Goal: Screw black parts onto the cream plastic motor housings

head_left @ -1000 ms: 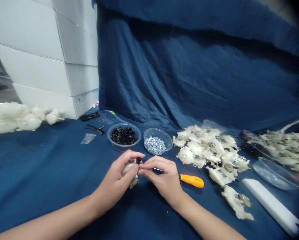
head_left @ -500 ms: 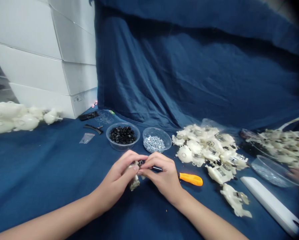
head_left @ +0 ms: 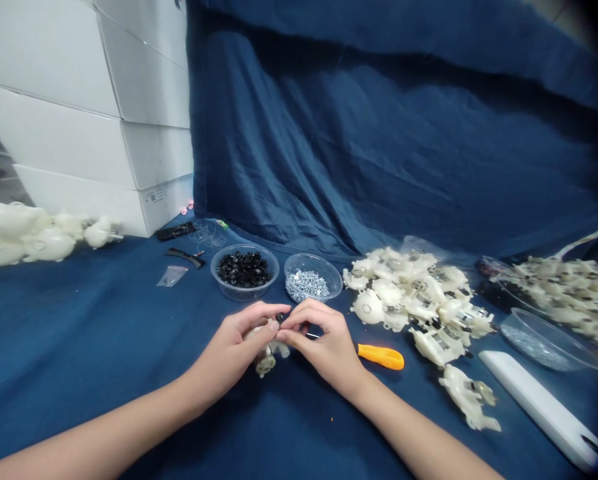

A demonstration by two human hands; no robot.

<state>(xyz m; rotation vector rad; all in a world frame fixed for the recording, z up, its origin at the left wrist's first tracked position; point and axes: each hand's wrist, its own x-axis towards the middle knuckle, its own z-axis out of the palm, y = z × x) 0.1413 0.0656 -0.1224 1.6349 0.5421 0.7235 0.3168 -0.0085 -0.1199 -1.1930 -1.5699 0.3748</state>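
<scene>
My left hand (head_left: 236,347) is closed around a cream plastic part (head_left: 265,363), mostly covered by the fingers. A small black piece (head_left: 280,318) shows at the top of this part, between the two hands. My right hand (head_left: 326,343) meets the left one there, its thumb and forefinger pinched at the part. What that pinch holds is hidden. Behind my right hand lies a screwdriver with an orange handle (head_left: 381,356); its metal shaft shows past the fingers. Just beyond the hands stand a clear bowl (head_left: 213,280) of black pieces and a clear bowl (head_left: 339,291) of silver screws.
Cream plastic parts (head_left: 403,287) are heaped to the right, one single part (head_left: 467,397) nearer me. A long white object (head_left: 539,407) and another clear bowl (head_left: 553,333) lie further right. White boxes (head_left: 79,133) and more cream parts (head_left: 49,240) stand left.
The cream part has turned slightly in my left hand, so more of its lower end shows. Both hands stay together. Another person's hand at the right edge has mostly moved out of sight.
</scene>
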